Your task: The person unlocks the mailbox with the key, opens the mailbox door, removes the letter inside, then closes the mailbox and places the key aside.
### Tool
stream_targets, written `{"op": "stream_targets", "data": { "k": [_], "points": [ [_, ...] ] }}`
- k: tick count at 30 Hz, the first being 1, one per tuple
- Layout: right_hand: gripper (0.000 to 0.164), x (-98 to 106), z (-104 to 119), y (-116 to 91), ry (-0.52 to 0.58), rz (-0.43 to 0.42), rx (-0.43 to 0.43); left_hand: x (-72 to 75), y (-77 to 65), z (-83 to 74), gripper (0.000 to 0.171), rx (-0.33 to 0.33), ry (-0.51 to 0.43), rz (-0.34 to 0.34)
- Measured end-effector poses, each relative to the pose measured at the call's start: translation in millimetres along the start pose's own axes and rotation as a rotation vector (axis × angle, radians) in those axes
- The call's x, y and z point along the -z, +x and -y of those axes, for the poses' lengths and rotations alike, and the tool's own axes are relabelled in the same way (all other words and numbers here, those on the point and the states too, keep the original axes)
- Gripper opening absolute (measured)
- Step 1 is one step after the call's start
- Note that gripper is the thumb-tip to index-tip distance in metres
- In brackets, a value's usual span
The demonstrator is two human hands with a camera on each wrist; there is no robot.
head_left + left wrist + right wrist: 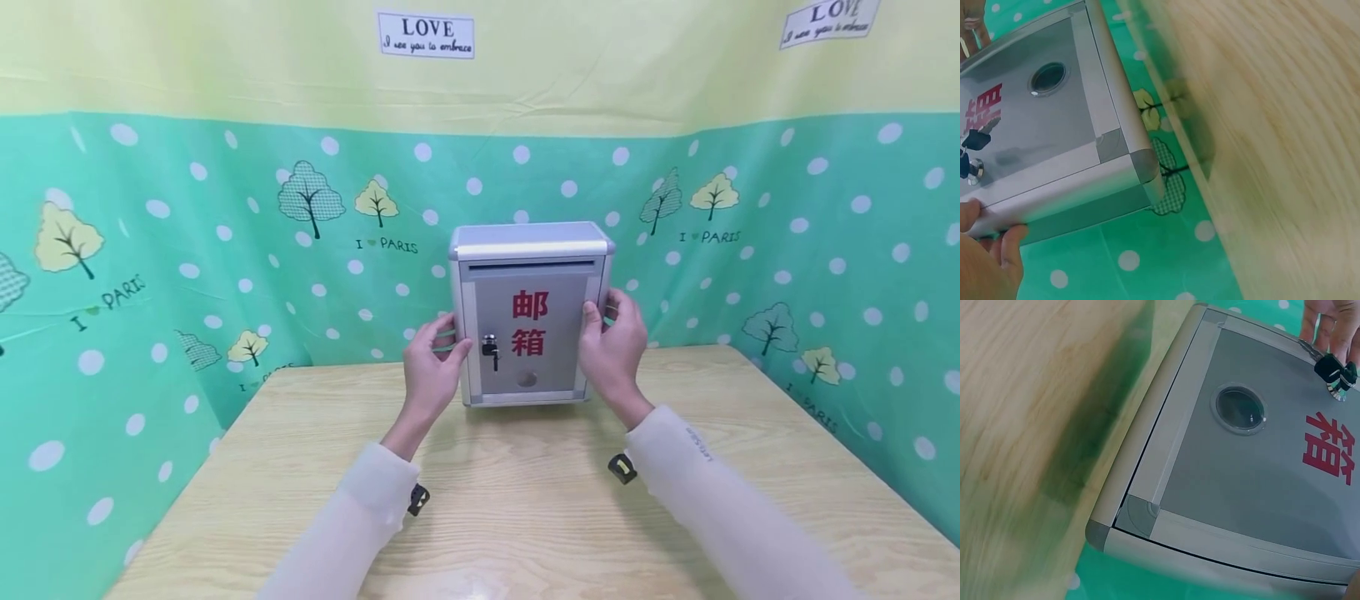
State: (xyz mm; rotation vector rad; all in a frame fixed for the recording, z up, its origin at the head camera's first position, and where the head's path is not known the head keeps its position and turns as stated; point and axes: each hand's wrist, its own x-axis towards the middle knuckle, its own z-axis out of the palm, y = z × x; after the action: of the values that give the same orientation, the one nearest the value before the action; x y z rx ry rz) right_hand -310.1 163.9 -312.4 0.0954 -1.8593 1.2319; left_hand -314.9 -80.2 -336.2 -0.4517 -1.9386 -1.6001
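Note:
A silver-grey metal mailbox (pixel 558 367) with red characters on its door is held upright between both hands. My left hand (pixel 431 371) grips its left side, thumb on the front edge and fingers along the side. Opposite it, my right hand (pixel 617 346) grips the right side, thumb on the front frame and fingers behind. A lock (pixel 490 340) on the door's left has keys (pixel 495 360) hanging from it. Low on the door is a round window (pixel 1239 409). In the left wrist view, green cloth shows between the mailbox's bottom and the table, so it appears slightly raised.
The light wood-grain table (pixel 517 500) spreads beneath the forearms. Behind it and on both sides hangs a green and yellow cloth (pixel 390 325) with dots and trees, close behind the mailbox. Small black wrist pieces (pixel 622 468) stick out below the sleeves.

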Motion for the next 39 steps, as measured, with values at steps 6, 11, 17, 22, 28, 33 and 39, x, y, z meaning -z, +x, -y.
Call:
{"op": "stream_targets", "data": {
  "k": [6, 11, 17, 22, 28, 33, 39],
  "points": [
    [0.036, -12, 0, -6, -0.005, 0.015, 0.0, 6.3, -0.5, 7.4, 0.051, 0.058, 0.027, -0.021],
    [0.037, -20, -2, -12, -0.01, 0.022, -0.015, 10.9, -1.3, 14.6, 0.049, 0.08, 0.048, -0.03],
    [0.036, -27, -6, -15, 0.005, 0.024, -0.008, 15.1, -0.7, 17.7, 0.048, 0.093, 0.045, -0.039],
    [0.036, -32, -6, -16, -0.004, 0.035, -0.007, 17.6, 0.6, 16.7, 0.049, 0.095, 0.049, -0.049],
    [0.036, -37, -8, -16, -0.013, 0.042, -0.005, 19.9, 0.1, 17.3, 0.049, 0.134, 0.049, -0.045],
    [0.036, -40, -9, -18, -0.005, 0.056, -0.008, 21.1, -3.1, 20.1, 0.049, 0.168, 0.058, -0.048],
    [0.035, -40, -8, -20, -0.016, 0.067, -0.01, 22.3, -4.0, 21.1, 0.048, 0.188, 0.071, -0.053]
  ]
}}
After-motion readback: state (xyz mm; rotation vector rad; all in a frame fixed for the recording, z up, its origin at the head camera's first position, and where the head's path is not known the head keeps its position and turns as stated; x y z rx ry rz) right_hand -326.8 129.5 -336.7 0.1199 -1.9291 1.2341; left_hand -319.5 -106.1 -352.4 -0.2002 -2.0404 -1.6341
